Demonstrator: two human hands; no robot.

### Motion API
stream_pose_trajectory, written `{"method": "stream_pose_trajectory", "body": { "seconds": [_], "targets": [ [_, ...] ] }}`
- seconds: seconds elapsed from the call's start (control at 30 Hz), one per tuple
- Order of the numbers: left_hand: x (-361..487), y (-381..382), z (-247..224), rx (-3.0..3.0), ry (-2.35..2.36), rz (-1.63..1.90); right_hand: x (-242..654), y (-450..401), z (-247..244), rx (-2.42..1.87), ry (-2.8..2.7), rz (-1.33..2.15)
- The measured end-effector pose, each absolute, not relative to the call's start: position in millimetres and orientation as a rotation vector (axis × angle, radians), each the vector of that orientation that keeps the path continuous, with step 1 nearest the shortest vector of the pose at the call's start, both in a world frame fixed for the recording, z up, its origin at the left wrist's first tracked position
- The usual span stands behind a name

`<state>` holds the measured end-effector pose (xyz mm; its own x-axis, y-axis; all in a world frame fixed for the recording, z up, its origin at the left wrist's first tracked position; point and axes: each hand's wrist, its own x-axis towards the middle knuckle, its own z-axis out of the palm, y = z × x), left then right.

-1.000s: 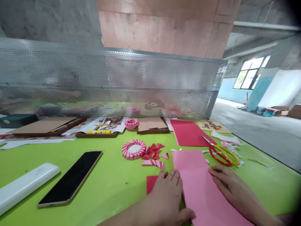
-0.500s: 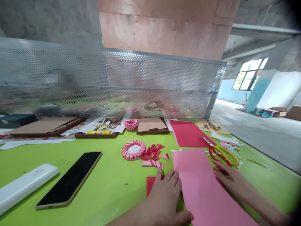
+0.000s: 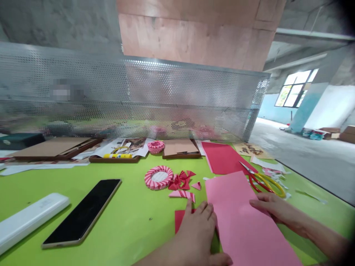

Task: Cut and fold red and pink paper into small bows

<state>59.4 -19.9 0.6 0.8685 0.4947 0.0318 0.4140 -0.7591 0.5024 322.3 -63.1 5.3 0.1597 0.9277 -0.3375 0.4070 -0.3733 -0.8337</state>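
A pink sheet of paper [image 3: 244, 218] lies in front of me, its right edge lifted a little. My right hand [image 3: 267, 207] pinches that edge, thumb on top and fingers beneath. My left hand [image 3: 196, 229] rests flat with fingers apart, over a small red paper piece [image 3: 179, 218], its thumb at the pink sheet's left edge. Just beyond its fingertips is a folded pink-and-red striped paper strip [image 3: 181, 194]. Open scissors [image 3: 267, 181] with red and yellow handles lie beyond my right hand, beside the pink sheet.
Farther off are a striped paper ring [image 3: 158, 177], folded red pieces [image 3: 181, 180], a small woven paper basket [image 3: 156, 147] and a red sheet [image 3: 227, 159]. A phone [image 3: 83, 212] and white case [image 3: 33, 223] lie left. Trays [image 3: 181, 156] line a perforated metal screen [image 3: 166, 96]; paper scraps [image 3: 269, 164] lie right.
My right hand has moved onto the pink sheet's right edge and taken hold of it, raising that side slightly. My left hand stays flat in nearly the same place.
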Motion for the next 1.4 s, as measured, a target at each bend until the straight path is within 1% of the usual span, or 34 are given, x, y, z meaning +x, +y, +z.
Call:
{"method": "stream_pose_trajectory", "body": {
  "seconds": [0.07,0.13,0.2,0.27,0.33,0.4,0.47,0.57,0.63,0.73,0.83,0.93,1.0,1.07,1.17,1.23,1.3,1.4],
  "targets": [
    [58.1,-19.3,0.1,2.496,0.665,0.290,320.4,-63.6,12.0,-1.793,-1.340,1.083],
    [57.0,-17.3,1.4,2.387,0.747,0.451,319.5,-64.3,22.7,-1.702,-1.407,0.972],
    [56.3,-13.0,6.2,2.185,0.885,0.660,319.3,-65.3,36.4,-1.634,-1.417,0.915],
    [56.2,-6.6,14.9,1.905,0.973,0.790,318.6,-65.9,50.4,-1.614,-1.399,0.847],
    [56.6,0.3,26.0,1.611,0.912,0.767,315.9,-65.2,61.8,-1.630,-1.370,0.752],
    [57.5,6.0,36.7,1.396,0.705,0.697,309.9,-62.7,69.0,-1.615,-1.334,0.711],
    [58.7,10.2,44.2,1.258,0.505,0.666,300.8,-58.8,72.4,-1.508,-1.337,0.735],
    [57.7,15.0,48.7,1.138,0.399,0.725,283.5,-53.4,74.4,-1.295,-1.477,0.688],
    [52.7,18.6,49.2,1.112,0.395,0.806,270.8,-51.2,76.3,-1.238,-1.598,0.505],
    [37.1,24.8,50.9,1.154,0.429,0.889,252.4,-48.1,80.1,-1.194,-1.738,0.142],
    [17.3,30.3,55.5,1.304,0.487,0.918,238.3,-40.5,80.9,-1.067,-1.810,-0.002],
    [2.0,34.2,60.4,1.401,0.497,0.985,229.5,-27.4,79.2,-1.027,-1.726,-0.004],
    [-3.8,36.2,61.5,1.390,0.488,1.027,224.4,-18.0,80.0,-1.031,-1.609,0.069],
    [-6.9,38.1,60.2,1.352,0.470,1.028,218.3,-10.2,83.5,-1.007,-1.522,0.252],
    [-8.6,40.9,55.2,1.231,0.422,1.012,207.2,-2.9,90.5,-0.972,-1.427,0.616],
    [-9.2,42.5,52.3,1.126,0.394,0.998,200.8,-0.3,93.5,-0.975,-1.350,0.755],
    [-10.2,43.9,51.0,1.024,0.384,0.990,196.5,1.6,94.4,-0.989,-1.302,0.781],
    [-13.0,45.3,51.0,0.899,0.424,1.020,193.6,3.3,93.1,-1.001,-1.329,0.729]
  ]
}}
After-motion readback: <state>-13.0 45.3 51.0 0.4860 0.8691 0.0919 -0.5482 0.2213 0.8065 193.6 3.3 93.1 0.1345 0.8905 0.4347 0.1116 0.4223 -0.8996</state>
